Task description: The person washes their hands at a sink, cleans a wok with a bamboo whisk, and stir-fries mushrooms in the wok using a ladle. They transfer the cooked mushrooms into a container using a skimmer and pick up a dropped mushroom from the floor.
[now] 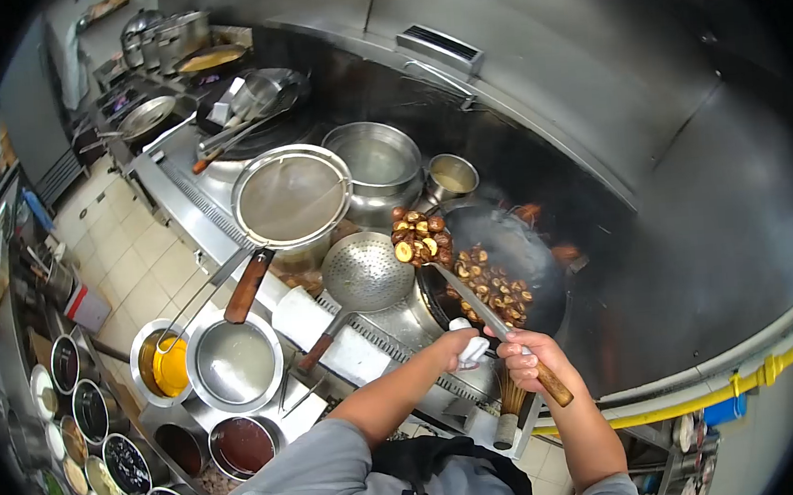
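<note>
My right hand [535,359] is wrapped round the wooden handle of a long metal ladle [470,299]. The ladle's bowl is heaped with glossy brown mushroom pieces [422,237] and hangs over the left edge of a black wok [555,308]. More brown pieces [491,287] lie in the wok, with steam above them. My left hand [463,349] grips a folded white cloth [472,345] at the wok's near edge. Just left of the wok rests a perforated strainer [361,270] with a wooden handle.
A round mesh sieve [292,195] and a pot of liquid [373,155] stand at the back left. Bowls of yellow liquid [171,366] and cloudy liquid [236,364] are at the left. A bamboo brush [510,405] stands near my right forearm. Flames [529,211] show behind the wok.
</note>
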`<state>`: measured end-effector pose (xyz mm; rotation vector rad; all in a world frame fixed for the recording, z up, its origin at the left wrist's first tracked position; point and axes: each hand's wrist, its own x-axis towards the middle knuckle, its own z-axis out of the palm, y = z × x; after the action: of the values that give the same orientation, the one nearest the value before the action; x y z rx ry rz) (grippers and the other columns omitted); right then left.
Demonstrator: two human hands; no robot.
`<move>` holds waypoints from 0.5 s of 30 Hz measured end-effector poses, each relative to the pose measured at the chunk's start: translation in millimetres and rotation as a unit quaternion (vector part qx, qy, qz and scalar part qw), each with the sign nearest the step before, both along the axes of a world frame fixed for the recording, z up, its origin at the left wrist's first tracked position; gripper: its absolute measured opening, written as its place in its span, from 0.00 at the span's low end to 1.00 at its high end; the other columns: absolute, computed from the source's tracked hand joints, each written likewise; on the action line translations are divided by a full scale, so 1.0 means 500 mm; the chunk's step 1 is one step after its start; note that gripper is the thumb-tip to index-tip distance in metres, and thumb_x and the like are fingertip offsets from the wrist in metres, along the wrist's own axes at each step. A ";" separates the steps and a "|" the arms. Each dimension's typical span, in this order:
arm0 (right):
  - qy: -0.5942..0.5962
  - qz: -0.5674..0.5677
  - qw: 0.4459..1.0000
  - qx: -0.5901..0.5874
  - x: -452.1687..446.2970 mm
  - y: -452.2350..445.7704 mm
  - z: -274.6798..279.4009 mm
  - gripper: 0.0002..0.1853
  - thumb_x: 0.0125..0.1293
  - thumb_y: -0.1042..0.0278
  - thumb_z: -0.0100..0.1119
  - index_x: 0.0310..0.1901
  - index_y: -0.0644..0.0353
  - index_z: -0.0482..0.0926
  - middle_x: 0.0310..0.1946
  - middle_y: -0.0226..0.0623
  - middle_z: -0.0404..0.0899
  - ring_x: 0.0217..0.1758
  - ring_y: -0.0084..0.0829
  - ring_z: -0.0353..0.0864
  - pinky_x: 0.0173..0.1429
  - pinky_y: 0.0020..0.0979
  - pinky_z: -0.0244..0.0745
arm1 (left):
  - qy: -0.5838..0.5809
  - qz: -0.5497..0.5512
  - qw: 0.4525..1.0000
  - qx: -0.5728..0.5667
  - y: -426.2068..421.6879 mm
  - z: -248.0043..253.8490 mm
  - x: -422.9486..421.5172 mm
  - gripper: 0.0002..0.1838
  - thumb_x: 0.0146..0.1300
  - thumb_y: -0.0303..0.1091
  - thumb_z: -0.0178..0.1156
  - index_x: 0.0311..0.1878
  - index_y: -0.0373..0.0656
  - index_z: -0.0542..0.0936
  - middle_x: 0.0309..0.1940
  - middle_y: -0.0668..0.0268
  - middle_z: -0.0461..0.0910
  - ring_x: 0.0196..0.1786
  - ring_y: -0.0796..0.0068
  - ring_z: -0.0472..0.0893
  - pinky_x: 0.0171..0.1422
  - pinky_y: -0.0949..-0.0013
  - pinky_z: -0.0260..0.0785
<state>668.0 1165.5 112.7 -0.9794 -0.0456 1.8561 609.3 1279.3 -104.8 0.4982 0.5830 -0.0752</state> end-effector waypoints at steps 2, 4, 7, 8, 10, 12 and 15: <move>-0.060 0.030 0.998 -0.014 -0.022 0.040 -0.018 0.16 0.66 0.70 0.52 0.54 0.61 0.69 0.22 0.26 0.66 0.13 0.15 0.62 0.13 0.20 0.56 | -0.016 0.044 0.999 -0.002 -0.008 0.010 -0.002 0.13 0.67 0.47 0.50 0.39 0.52 0.78 0.30 0.69 0.81 0.30 0.71 0.79 0.33 0.60 0.73; -0.272 0.058 0.960 -0.038 -0.065 0.078 -0.029 0.17 0.66 0.71 0.51 0.56 0.63 0.70 0.23 0.26 0.69 0.14 0.14 0.64 0.12 0.20 0.56 | -0.040 0.062 0.997 -0.011 -0.004 -0.008 -0.015 0.13 0.66 0.48 0.50 0.40 0.51 0.78 0.31 0.68 0.81 0.30 0.71 0.79 0.33 0.58 0.74; -0.545 0.247 0.800 0.032 -0.088 0.135 -0.095 0.23 0.62 0.67 0.55 0.58 0.66 0.68 0.32 0.42 0.79 0.21 0.33 0.77 0.22 0.33 0.70 | -0.190 -0.003 0.982 0.011 0.000 -0.034 -0.035 0.15 0.65 0.48 0.51 0.42 0.48 0.77 0.33 0.65 0.81 0.32 0.70 0.80 0.35 0.56 0.76; -0.544 0.246 0.801 0.031 -0.090 0.134 -0.116 0.23 0.62 0.67 0.55 0.58 0.66 0.68 0.32 0.42 0.79 0.21 0.33 0.77 0.22 0.33 0.70 | -0.156 0.094 0.983 -0.027 -0.015 -0.039 -0.024 0.16 0.64 0.49 0.52 0.42 0.46 0.77 0.33 0.64 0.81 0.33 0.68 0.81 0.36 0.56 0.76; -0.800 0.261 0.528 0.116 -0.096 0.122 -0.151 0.30 0.58 0.67 0.56 0.63 0.64 0.64 0.42 0.57 0.79 0.38 0.51 0.82 0.40 0.42 0.76 | -0.213 0.100 0.967 -0.099 -0.013 -0.030 -0.036 0.16 0.62 0.49 0.55 0.39 0.45 0.77 0.36 0.61 0.81 0.36 0.66 0.82 0.37 0.57 0.76; -0.804 0.245 0.536 0.079 -0.123 0.095 -0.098 0.31 0.57 0.67 0.56 0.63 0.63 0.64 0.44 0.60 0.78 0.44 0.55 0.79 0.47 0.44 0.74 | -0.194 0.063 0.977 -0.060 -0.001 -0.117 0.019 0.15 0.61 0.48 0.57 0.38 0.45 0.77 0.34 0.62 0.81 0.35 0.67 0.82 0.37 0.57 0.76; -0.799 0.107 0.562 0.186 -0.076 0.041 -0.129 0.29 0.59 0.71 0.55 0.65 0.58 0.65 0.39 0.55 0.80 0.35 0.49 0.83 0.39 0.40 0.77 | -0.019 -0.001 0.999 0.033 -0.008 0.023 -0.065 0.12 0.57 0.44 0.62 0.33 0.46 0.78 0.26 0.64 0.80 0.29 0.69 0.81 0.34 0.57 0.74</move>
<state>629.9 1186.0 48.1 -2.0198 -1.6117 0.4278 577.0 1275.5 -93.4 0.5624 0.5482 -0.0481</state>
